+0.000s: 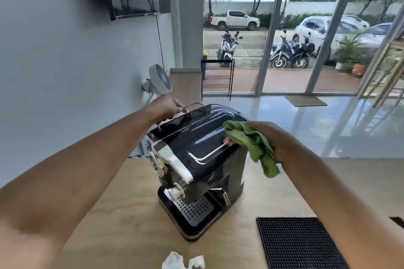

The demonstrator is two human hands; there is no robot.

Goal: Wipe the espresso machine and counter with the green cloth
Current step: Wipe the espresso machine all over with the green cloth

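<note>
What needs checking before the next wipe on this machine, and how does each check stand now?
1. Cloth in grip: ok. The right hand holds the cloth bunched.
2. Machine steadied: ok. The left hand holds the machine at its rear left corner.
3. Cloth at the work surface: ok. It sits at the top's right edge, by the rail.
4. Counter free for wiping: not ok. A tissue and a mat lie on the counter.
5. Machine off and cool: cannot tell.
</note>
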